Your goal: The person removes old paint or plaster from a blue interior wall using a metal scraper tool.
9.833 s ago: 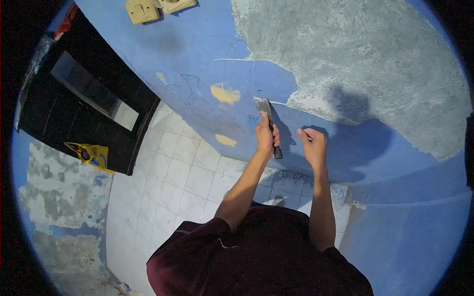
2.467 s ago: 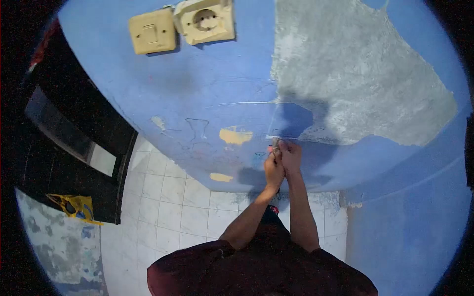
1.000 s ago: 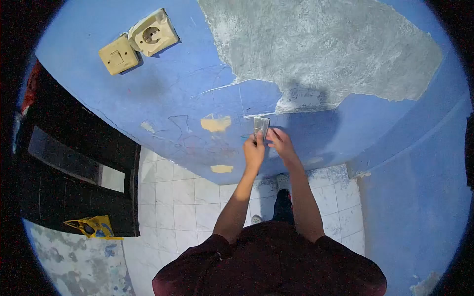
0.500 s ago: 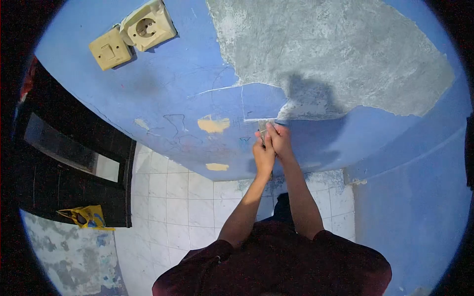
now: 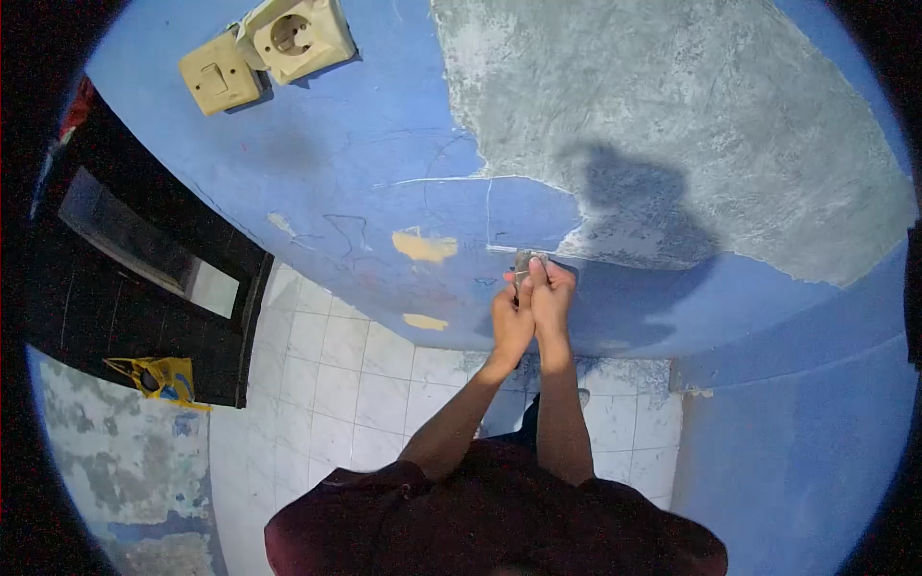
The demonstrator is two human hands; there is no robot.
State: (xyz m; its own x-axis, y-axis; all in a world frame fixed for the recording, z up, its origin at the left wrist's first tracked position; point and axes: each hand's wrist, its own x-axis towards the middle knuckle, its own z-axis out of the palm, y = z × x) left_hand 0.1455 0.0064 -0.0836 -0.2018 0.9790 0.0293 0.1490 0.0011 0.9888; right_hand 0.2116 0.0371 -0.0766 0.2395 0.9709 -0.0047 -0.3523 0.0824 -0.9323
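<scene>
Both of my hands grip a flat scraper (image 5: 524,260), its grey blade pointing up at the blue wall (image 5: 375,134). My left hand (image 5: 512,324) is closed around the lower part of the tool, whose handle is mostly hidden. Beside it, my right hand (image 5: 551,300) is closed with the thumb along the blade. The blade's top edge is at or very near a whitish scored line (image 5: 504,250) in the paint. Above and to the right spreads a bare grey plaster patch (image 5: 691,106) with a ragged edge.
A cream switch (image 5: 219,77) and socket (image 5: 298,40) are at upper left. Cream spots (image 5: 424,247) mark the wall. A dark door (image 5: 125,278) stands left, with a yellow bag (image 5: 163,377) below. White tiles (image 5: 327,384) cover the floor.
The camera view has shifted, so the wall and hands sit slightly lower in the picture. My forearms have drawn closer together. Both hands keep their grip on the scraper near the same scored line.
</scene>
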